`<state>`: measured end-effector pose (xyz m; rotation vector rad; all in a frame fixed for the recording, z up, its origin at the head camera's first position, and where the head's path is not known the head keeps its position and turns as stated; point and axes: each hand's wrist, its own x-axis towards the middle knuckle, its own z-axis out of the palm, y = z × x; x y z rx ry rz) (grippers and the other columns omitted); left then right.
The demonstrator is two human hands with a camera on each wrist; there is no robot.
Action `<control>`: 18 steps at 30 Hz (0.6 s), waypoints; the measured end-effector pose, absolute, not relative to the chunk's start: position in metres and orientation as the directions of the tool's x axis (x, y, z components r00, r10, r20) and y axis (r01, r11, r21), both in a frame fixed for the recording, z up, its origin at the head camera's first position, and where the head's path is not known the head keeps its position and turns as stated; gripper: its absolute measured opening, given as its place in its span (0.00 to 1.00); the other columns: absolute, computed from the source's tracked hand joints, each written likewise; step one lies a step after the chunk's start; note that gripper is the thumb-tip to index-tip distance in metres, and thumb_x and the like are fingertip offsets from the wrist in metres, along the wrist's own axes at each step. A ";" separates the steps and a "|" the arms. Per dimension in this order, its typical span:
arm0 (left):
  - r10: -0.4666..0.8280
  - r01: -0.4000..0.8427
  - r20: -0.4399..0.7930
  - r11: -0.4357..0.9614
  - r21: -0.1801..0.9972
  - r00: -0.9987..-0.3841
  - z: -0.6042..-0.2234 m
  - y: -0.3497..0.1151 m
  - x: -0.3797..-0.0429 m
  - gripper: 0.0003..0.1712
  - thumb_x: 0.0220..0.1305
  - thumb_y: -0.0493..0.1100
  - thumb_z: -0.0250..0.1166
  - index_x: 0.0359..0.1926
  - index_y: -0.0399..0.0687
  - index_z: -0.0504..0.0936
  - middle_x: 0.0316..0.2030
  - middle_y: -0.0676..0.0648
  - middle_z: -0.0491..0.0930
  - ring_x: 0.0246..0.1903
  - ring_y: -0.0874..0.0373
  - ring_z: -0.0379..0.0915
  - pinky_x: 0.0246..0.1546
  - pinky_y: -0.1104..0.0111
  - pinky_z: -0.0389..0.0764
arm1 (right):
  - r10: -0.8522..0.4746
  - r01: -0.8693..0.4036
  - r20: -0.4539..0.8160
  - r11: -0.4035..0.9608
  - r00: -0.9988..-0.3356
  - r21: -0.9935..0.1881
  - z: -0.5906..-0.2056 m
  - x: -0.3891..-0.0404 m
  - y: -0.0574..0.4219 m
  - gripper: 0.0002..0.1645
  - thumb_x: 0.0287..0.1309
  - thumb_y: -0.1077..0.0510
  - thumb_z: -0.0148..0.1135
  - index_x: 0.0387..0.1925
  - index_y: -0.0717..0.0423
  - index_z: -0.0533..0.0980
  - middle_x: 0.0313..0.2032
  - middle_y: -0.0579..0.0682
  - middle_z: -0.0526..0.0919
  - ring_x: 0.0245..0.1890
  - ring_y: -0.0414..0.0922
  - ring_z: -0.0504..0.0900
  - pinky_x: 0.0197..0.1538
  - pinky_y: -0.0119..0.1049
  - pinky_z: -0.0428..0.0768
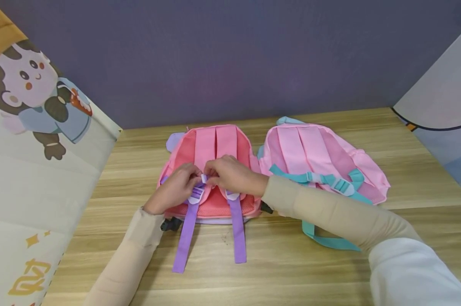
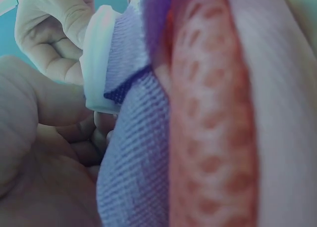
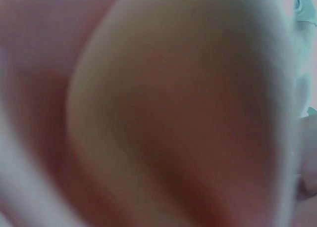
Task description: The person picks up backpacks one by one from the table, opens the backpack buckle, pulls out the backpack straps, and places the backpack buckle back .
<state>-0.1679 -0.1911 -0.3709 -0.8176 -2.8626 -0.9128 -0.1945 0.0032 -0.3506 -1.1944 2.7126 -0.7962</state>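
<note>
A coral-pink backpack (image 1: 249,155) lies on the table with its shoulder straps facing up. Over its middle, my left hand (image 1: 178,185) and right hand (image 1: 232,175) meet at a small white plastic buckle (image 1: 204,178). In the left wrist view, purple webbing (image 2: 131,153) passes through this buckle, and fingers of both hands pinch it. Two purple strap tails (image 1: 186,250) hang toward the front from white adjusters (image 1: 196,195). Blurred, close-up surfaces fill most of the right wrist view, hiding the right fingertips there.
To the right lies a light-pink backpack (image 1: 329,148) with teal straps (image 1: 329,242), its chest strap running across the front. My right forearm passes over its lower part. Behind the wooden table (image 1: 276,276) stands a dark wall (image 1: 234,63); a printed panel (image 1: 92,157) borders the left side.
</note>
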 end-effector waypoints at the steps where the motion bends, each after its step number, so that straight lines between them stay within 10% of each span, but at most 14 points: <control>1: 0.474 0.491 0.181 0.688 0.534 -0.862 -0.371 -0.191 -0.168 0.02 0.63 0.29 0.58 0.36 0.36 0.77 0.31 0.48 0.73 0.34 0.55 0.66 0.35 0.65 0.71 | -0.709 -0.672 0.142 0.557 -0.691 -0.487 -0.351 -0.195 0.003 0.08 0.54 0.55 0.68 0.36 0.50 0.80 0.32 0.40 0.83 0.34 0.37 0.78 0.46 0.35 0.71; 18: 0.437 0.460 0.176 0.717 0.524 -0.882 -0.371 -0.187 -0.165 0.03 0.64 0.30 0.56 0.35 0.36 0.76 0.28 0.48 0.72 0.28 0.57 0.67 0.30 0.66 0.71 | -0.650 -0.636 0.150 0.626 -0.745 -0.451 -0.352 -0.187 -0.003 0.13 0.50 0.53 0.72 0.36 0.52 0.80 0.26 0.41 0.79 0.29 0.39 0.74 0.39 0.32 0.72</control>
